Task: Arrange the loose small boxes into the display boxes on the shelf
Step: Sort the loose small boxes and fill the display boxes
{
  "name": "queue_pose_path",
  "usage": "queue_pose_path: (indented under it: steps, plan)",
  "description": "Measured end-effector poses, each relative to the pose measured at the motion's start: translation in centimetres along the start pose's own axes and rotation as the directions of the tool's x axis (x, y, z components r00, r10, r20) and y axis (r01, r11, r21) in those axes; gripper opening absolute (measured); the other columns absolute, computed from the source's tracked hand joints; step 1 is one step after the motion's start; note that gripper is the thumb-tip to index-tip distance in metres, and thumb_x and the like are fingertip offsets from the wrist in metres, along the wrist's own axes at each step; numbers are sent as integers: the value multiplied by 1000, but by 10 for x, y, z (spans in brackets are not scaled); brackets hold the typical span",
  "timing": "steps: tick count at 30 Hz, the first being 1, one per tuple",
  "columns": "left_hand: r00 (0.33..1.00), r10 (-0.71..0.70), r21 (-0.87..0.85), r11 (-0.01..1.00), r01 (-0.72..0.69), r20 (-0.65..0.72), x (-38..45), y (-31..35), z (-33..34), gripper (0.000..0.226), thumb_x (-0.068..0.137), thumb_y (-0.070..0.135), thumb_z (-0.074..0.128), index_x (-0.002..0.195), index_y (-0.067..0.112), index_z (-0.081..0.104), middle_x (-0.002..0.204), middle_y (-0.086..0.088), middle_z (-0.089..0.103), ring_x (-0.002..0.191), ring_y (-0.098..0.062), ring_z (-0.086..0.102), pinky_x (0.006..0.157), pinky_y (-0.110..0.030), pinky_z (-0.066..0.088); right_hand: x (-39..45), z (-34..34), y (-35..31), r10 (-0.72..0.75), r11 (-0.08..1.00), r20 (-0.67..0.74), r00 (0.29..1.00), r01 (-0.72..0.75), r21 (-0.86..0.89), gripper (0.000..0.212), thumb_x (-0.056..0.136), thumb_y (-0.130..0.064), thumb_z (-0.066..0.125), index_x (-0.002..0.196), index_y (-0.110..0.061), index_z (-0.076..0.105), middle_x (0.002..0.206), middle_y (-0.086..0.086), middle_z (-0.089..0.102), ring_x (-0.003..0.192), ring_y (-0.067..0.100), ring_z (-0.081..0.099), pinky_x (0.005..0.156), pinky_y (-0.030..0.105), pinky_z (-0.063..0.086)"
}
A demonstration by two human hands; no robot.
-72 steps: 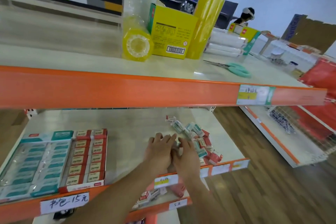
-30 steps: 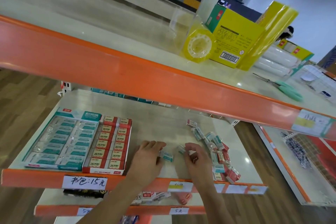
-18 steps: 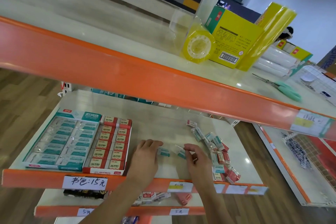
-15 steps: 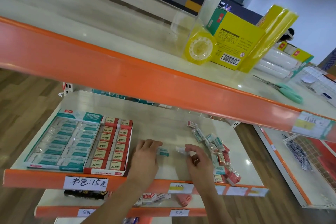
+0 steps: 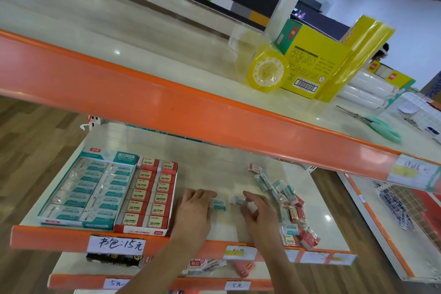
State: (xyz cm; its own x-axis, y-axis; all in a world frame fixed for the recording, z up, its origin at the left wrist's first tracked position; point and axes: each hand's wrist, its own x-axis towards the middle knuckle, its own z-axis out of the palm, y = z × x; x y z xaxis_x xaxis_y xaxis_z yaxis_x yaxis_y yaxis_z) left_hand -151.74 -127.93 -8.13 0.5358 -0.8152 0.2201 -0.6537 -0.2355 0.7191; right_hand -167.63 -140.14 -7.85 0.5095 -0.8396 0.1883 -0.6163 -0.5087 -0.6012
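Hands rest low on the middle shelf (image 5: 214, 169), backs toward the camera. The left hand (image 5: 194, 207) lies with fingers bent, its fingertips touching a small teal-and-white box (image 5: 218, 204) that sits flat on the shelf; whether it pinches the box or only touches it cannot be told. The right hand (image 5: 256, 207) has curled fingers, its fingertips at a second small box (image 5: 237, 199) just right of the first; its grip cannot be told either.

A second ago both hands were pressed together over the loose boxes further right. Since then two teal boxes have been drawn out and laid side by side between the hands, apart from the pile. This suggests sorting by colour has begun, but nothing has yet gone into a display box.

Right of the hands, the pile (image 5: 285, 207) of loose teal and red boxes runs from far to near along the shelf. Left of the hands, at the near edge, stand two display boxes touching each other: a red one (image 5: 149, 196) beside the left hand, and a teal one (image 5: 88, 188) further left. Both look nearly full.

Above, an orange-edged upper shelf (image 5: 167, 107) carries a yellow tape roll (image 5: 268, 71), a yellow carton (image 5: 315, 64) and green scissors (image 5: 379, 124).
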Motion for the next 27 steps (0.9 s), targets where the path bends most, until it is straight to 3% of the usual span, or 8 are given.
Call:
queue_pose_path:
  steps: [4, 8, 11, 13, 17, 22, 25, 27]
  plan:
    - [1000, -10, -4, 1000, 10, 2, 1, -2, 1, 35, 89, 11, 56, 120, 29, 58, 118, 14, 59, 112, -8, 41, 93, -23, 42, -3, -1, 2, 48, 998, -14, 999, -47, 40, 22, 98, -28, 53, 113, -43, 60, 93, -23, 63, 82, -3, 59, 68, 25, 53]
    - [1000, 12, 17, 1000, -12, 4, 1, -3, 2, 40, 88, 8, 56, 120, 30, 57, 121, 15, 56, 113, -9, 41, 92, -24, 43, -4, 1, 1, 55, 997, -45, 997, -52, 48, 19, 97, -30, 55, 98, -49, 59, 101, -20, 65, 92, -9, 57, 73, 10, 46]
    - [999, 39, 25, 999, -39, 18, 1, -2, 2, 41, 87, 11, 57, 123, 30, 55, 123, 15, 54, 115, -10, 39, 93, -26, 43, -4, 2, -2, 61, 997, -35, 997, -60, 49, 14, 89, -43, 64, 101, -48, 60, 105, -22, 61, 80, -2, 59, 69, 7, 43]
    - [999, 30, 41, 999, -31, 30, 1, -1, 3, 42, 88, 14, 57, 126, 31, 51, 123, 15, 55, 117, -11, 38, 95, -26, 42, -4, 2, 0, 26, 999, 5, 1000, -26, 22, 28, 80, -49, 71, 105, -50, 59, 103, -27, 59, 72, 2, 58, 67, 10, 46]
    - [999, 27, 77, 997, -29, 20, -1, 2, 1, 44, 88, 15, 57, 127, 34, 48, 124, 16, 54, 119, -9, 39, 98, -25, 38, -3, 2, 0, 28, 997, 19, 999, -29, 73, 33, 80, -36, 76, 104, -52, 60, 95, -22, 64, 61, 8, 54, 63, 21, 52]
    - [991, 134, 78, 988, -132, -15, -2, 8, -6, 46, 86, 6, 57, 127, 29, 51, 122, 12, 56, 117, -12, 40, 95, -24, 40, -6, -3, -15, -3, 993, -52, 999, 9, 117, 30, 82, -22, 76, 102, -41, 66, 96, -17, 69, 71, 8, 61, 65, 18, 50]
    - [982, 180, 57, 983, -176, -61, 2, 7, -28, 44, 83, 0, 59, 122, 21, 57, 115, 5, 62, 112, -18, 47, 87, -28, 45, -3, -6, -39, -37, 995, -95, 995, 45, 86, 25, 82, -30, 74, 103, -41, 66, 79, -16, 65, 68, 6, 60, 60, 15, 47]
    - [980, 175, 71, 983, -169, -99, 4, 1, -49, 40, 84, 2, 59, 120, 21, 59, 114, 5, 62, 110, -17, 48, 87, -27, 43, -2, -3, -61, -72, 993, -100, 992, 80, 81, 23, 81, -35, 73, 101, -45, 64, 80, -23, 62, 68, 3, 60, 58, 10, 43]
